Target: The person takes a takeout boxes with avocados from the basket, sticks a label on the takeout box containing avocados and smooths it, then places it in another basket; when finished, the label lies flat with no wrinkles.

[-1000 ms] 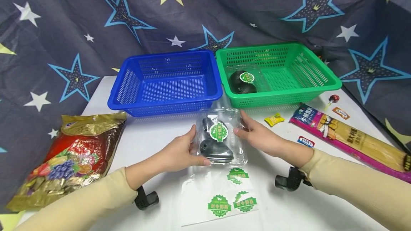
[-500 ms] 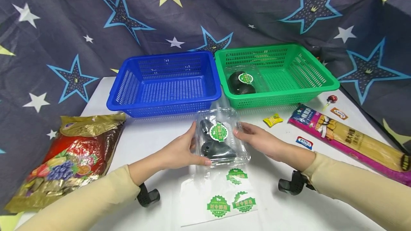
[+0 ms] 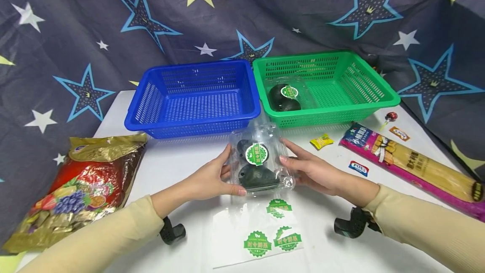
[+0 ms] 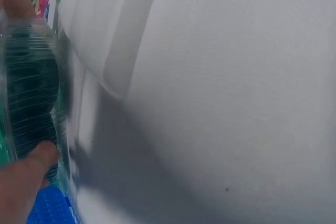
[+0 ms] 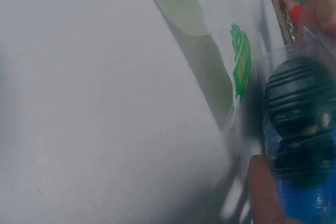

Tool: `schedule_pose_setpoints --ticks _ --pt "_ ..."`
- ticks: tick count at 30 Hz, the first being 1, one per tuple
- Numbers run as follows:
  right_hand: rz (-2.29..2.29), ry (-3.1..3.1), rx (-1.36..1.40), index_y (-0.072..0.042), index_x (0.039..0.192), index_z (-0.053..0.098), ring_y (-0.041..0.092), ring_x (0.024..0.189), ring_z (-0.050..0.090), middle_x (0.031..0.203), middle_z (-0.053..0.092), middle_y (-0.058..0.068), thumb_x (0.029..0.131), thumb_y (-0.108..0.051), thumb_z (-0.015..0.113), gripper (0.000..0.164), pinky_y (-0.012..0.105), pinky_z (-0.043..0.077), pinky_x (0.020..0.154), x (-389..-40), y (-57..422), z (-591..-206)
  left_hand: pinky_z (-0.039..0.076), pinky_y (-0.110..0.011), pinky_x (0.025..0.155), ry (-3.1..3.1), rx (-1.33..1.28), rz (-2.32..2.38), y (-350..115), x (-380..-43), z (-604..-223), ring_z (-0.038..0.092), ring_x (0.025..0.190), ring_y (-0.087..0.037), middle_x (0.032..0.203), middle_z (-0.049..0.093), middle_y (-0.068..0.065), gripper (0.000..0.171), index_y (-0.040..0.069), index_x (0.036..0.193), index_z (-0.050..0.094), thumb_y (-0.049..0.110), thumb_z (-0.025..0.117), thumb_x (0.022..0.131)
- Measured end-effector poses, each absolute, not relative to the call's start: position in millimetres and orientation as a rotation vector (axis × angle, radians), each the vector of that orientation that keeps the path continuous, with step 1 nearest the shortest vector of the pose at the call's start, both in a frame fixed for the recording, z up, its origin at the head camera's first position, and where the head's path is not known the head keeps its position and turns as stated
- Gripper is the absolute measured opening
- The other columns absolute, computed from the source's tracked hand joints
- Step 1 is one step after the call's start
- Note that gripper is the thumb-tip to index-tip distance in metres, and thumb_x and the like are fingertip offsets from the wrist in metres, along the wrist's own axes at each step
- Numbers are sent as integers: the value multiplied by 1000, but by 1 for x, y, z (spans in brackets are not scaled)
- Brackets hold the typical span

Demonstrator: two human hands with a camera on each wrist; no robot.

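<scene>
A clear plastic clamshell box point(image 3: 261, 180) with dark, rounded, fruit-like pieces inside is held just above the table's middle. A round green-and-white sticker point(image 3: 256, 154) marks its lid. My left hand point(image 3: 212, 178) grips its left side, thumb at the near left corner and fingers along the edge. At the right side my right hand point(image 3: 314, 167) holds it between thumb and fingers. Ribbed side walls of the box point(image 4: 31, 87) show in the left wrist view, with a left-hand digit against them. A sheet of green stickers point(image 3: 235, 239) lies just below the box.
A blue basket point(image 3: 193, 123) stands behind, beside a green basket point(image 3: 333, 115) containing a similar stickered box point(image 3: 308, 96). To the left lies a large candy bag point(image 3: 83, 180). On the right are a spaghetti pack point(image 3: 413, 163), a yellow candy point(image 3: 321, 141), small wrapped sweets and a lollipop point(image 3: 391, 116).
My right hand has shifted nearer along the box's right side, its wrist moving outward. The box has turned and tilted slightly. My left hand has barely moved.
</scene>
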State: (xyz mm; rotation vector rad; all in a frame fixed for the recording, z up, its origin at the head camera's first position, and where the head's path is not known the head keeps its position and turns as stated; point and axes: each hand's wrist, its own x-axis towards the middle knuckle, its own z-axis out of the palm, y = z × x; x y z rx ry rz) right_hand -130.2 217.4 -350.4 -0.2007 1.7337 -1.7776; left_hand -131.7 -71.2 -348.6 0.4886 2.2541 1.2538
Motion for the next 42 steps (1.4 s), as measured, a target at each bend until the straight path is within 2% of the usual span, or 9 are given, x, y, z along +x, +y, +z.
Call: schedule_pose_setpoints --ticks 7,10,12,14,18,22,25,35,42 --pt "-1805 1749 -195 -22 155 -1 19 112 54 149 21 27 98 -30 52 78 39 45 93 -131 220 -353 25 -39 112 2510 628 989 -70 -132 -346 22 142 -28 158 7 -15 124 4 152 -4 58 74 72" --pt "-1815 1757 -167 -21 155 -2 21 114 53 151 19 27 99 -29 52 78 40 45 93 -128 223 -352 32 -43 109 2770 829 728 -70 -134 -342 36 134 -32 149 31 -23 114 -1 152 11 69 62 77" --pt "-1814 1764 -143 -21 155 -3 21 116 53 151 19 28 99 -29 51 78 40 45 94 -125 226 -351 43 -42 97 2920 984 578 -68 -138 -337 49 118 -30 133 47 -21 104 -2 149 23 70 55 81" --pt "-1816 1766 -119 -20 154 -5 21 117 53 151 21 29 99 -29 51 79 39 45 95 -122 230 -350 46 -40 87 3035 1120 477 -62 -147 -330 50 104 -26 120 53 -15 93 -1 145 32 67 52 85" --pt "-1830 1763 -89 -18 154 -5 16 113 56 145 33 28 99 -29 50 79 37 46 94 -119 234 -348 37 -47 100 3117 1218 366 -42 -176 -314 40 122 -34 131 46 -18 80 3 144 35 60 50 90" --pt "-1834 1765 -79 -16 154 -5 14 107 59 134 47 22 99 -29 49 79 36 47 92 -116 237 -348 8 -51 115 3077 1057 235 -18 -211 -300 6 144 -37 155 19 -20 85 8 152 18 64 40 93" --pt "-1832 1766 -80 -15 154 -5 14 106 60 132 50 18 99 -28 49 78 36 47 91 -115 238 -349 0 -50 116 3007 912 164 -3 -231 -293 -7 145 -33 159 4 -16 86 11 154 7 67 30 93" --pt "-1835 1764 -80 -14 154 -5 15 111 58 144 36 27 99 -28 49 78 40 46 95 -110 239 -346 -5 -53 114 2861 781 -91 9 -261 -293 -15 144 -32 160 -9 -7 83 20 154 -7 70 13 92" --pt "-1845 1773 -81 -13 154 -5 16 109 60 140 42 25 98 -27 50 79 41 49 90 -107 249 -340 -2 -53 115 2851 824 -115 11 -263 -295 -14 144 -31 160 -10 -6 79 20 154 -7 68 11 93"
